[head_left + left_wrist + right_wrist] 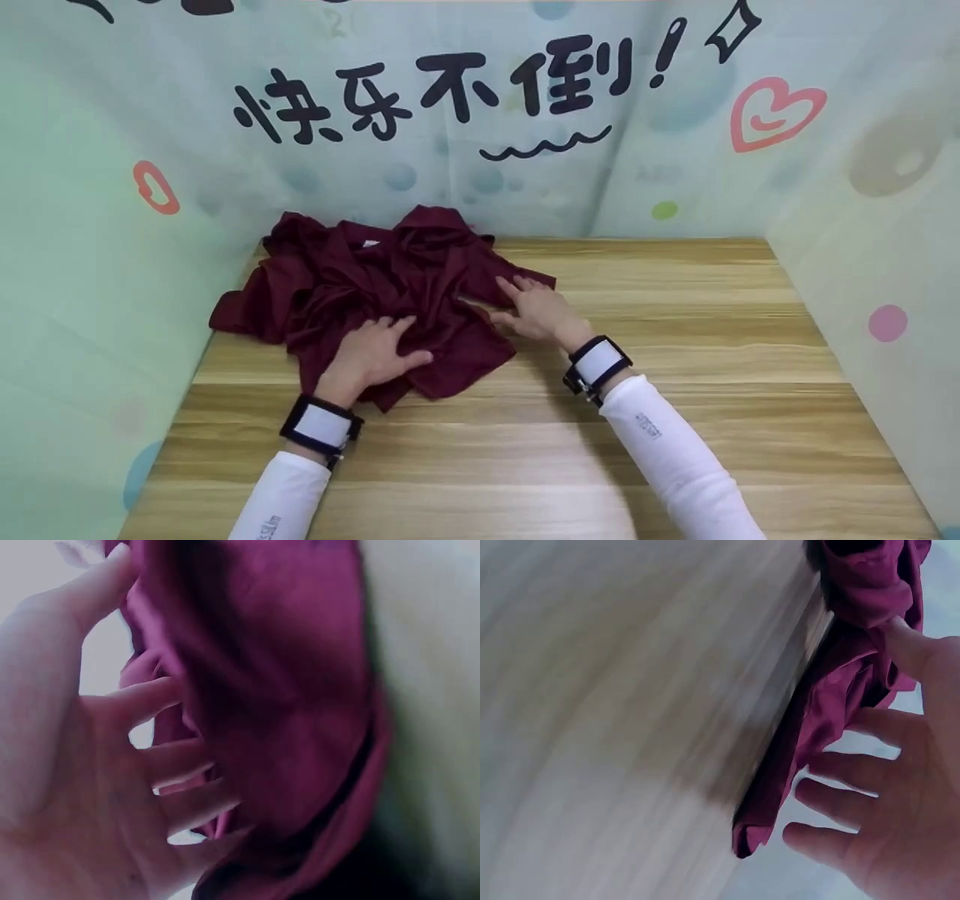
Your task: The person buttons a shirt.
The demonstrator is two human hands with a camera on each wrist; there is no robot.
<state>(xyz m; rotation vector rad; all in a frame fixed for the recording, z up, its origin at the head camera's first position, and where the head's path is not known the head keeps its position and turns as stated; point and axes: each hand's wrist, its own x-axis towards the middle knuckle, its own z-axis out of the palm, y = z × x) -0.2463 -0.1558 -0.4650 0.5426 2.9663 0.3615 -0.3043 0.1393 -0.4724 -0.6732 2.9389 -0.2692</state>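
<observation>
A crumpled maroon shirt (427,277) with a collar and a small white label lies at the back left of the wooden table. Over its lower left part, my left hand (371,356) spreads its fingers against the fabric. In the left wrist view the left hand (112,757) has its fingers nearly straight, with the tips at the maroon cloth (285,690). My right hand (536,311) is at the shirt's right side, near a sleeve. The right wrist view shows the right hand (877,795) with extended fingers beside the folded cloth (825,705); whether every fingertip touches is unclear.
The wood-grain table (675,360) extends to the right and front of the shirt. A printed pale cloth backdrop (540,187) with dark lettering rises at the table's back edge, and similar panels stand left and right.
</observation>
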